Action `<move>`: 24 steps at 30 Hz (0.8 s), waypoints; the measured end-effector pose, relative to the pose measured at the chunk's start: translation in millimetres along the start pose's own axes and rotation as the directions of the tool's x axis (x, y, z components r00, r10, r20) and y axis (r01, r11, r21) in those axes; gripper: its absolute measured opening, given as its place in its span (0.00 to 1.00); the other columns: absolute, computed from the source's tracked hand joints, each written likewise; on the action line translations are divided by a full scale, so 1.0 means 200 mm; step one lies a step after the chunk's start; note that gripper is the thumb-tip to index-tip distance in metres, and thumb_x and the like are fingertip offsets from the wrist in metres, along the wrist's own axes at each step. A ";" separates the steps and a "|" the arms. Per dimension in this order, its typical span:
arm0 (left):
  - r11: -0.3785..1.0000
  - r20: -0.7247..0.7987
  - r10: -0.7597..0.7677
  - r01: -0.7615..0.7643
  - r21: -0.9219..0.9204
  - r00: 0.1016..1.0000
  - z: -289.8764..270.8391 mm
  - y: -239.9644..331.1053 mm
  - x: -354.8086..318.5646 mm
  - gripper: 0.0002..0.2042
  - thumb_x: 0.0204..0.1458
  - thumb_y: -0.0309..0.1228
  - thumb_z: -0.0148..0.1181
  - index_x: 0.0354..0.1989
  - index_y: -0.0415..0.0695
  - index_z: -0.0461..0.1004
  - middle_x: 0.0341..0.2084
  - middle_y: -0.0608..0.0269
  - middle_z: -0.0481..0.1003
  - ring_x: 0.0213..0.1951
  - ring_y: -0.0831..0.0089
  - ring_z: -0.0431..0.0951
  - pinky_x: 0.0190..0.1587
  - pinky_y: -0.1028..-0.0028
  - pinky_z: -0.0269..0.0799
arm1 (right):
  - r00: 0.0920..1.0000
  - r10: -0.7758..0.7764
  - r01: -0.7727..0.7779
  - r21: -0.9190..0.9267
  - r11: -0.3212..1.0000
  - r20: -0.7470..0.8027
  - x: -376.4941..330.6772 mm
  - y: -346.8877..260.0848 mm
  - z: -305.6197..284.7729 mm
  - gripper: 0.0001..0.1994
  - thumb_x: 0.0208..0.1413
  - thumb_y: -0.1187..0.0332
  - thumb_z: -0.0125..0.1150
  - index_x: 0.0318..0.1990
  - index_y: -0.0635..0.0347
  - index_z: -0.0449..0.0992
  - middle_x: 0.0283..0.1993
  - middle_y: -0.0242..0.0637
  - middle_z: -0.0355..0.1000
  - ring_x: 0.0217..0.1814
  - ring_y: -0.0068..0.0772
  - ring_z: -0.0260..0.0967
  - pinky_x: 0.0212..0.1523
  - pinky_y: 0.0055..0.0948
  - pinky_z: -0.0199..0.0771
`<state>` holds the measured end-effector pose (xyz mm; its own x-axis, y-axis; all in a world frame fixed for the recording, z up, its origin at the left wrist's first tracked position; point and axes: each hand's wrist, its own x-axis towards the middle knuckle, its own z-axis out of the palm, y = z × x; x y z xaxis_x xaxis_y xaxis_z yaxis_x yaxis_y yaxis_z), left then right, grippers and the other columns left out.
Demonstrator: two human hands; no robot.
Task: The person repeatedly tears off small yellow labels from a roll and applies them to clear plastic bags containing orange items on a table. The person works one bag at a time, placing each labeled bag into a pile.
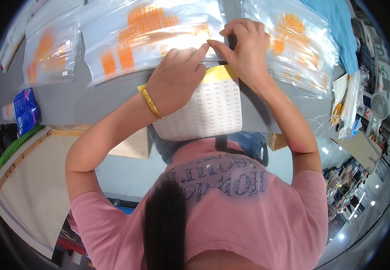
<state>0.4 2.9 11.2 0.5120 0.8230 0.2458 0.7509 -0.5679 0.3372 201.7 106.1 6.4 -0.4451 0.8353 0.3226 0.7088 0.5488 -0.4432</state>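
My left hand, with a gold bangle at its wrist, is curled over a white sheet of small printed labels with a yellow upper edge. The sheet curves down over the table's near edge. The left forefinger reaches to the lower right part of a large clear plastic bag printed in orange. There its tip meets the thumb of my right hand, beside a tiny yellow speck. My right fingers stand apart from that thumb, by the bag's right edge. The left thumb is hidden.
Clear orange-printed bags lie to the left and in a pile to the right. A blue packet sits at the grey table's left end. Orange-handled scissors hang at its right end, near light blue fabric. A small fan stands beyond.
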 end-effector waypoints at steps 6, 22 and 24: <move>0.990 -0.041 0.008 -0.013 -0.140 0.999 -0.09 0.03 0.02 0.07 0.55 0.28 0.60 0.38 0.38 0.77 0.57 0.55 0.76 0.51 0.58 0.75 0.54 0.62 0.71 | 0.986 0.159 -0.158 -0.023 0.987 0.042 0.15 0.03 0.08 0.19 0.49 0.52 0.76 0.28 0.60 0.81 0.33 0.34 0.77 0.45 0.41 0.69 0.51 0.43 0.60; 0.305 0.616 -0.295 0.684 -0.663 0.730 -0.37 0.11 -0.34 0.12 0.68 0.33 0.57 0.44 0.34 0.78 0.22 0.76 0.67 0.26 0.86 0.60 0.30 0.77 0.61 | 0.985 0.159 -0.128 0.311 0.942 -0.074 0.39 -0.25 -0.06 0.15 0.65 0.64 0.57 0.36 0.69 0.82 0.36 0.44 0.82 0.29 0.35 0.76 0.30 0.36 0.73; 0.275 0.638 -0.345 0.724 -0.632 0.688 -0.38 0.09 -0.34 0.15 0.69 0.37 0.57 0.42 0.35 0.80 0.26 0.78 0.70 0.29 0.88 0.63 0.33 0.80 0.64 | 0.960 0.281 -0.230 0.556 0.798 -0.006 0.43 -0.10 -0.27 0.15 0.65 0.64 0.56 0.35 0.69 0.82 0.35 0.46 0.82 0.27 0.37 0.76 0.30 0.38 0.74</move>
<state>-52.4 -63.6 70.2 0.3590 0.7701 -0.5273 0.3136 0.4326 0.8453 177.9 165.1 87.9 -0.2244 0.9557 0.1903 0.3638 0.2633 -0.8935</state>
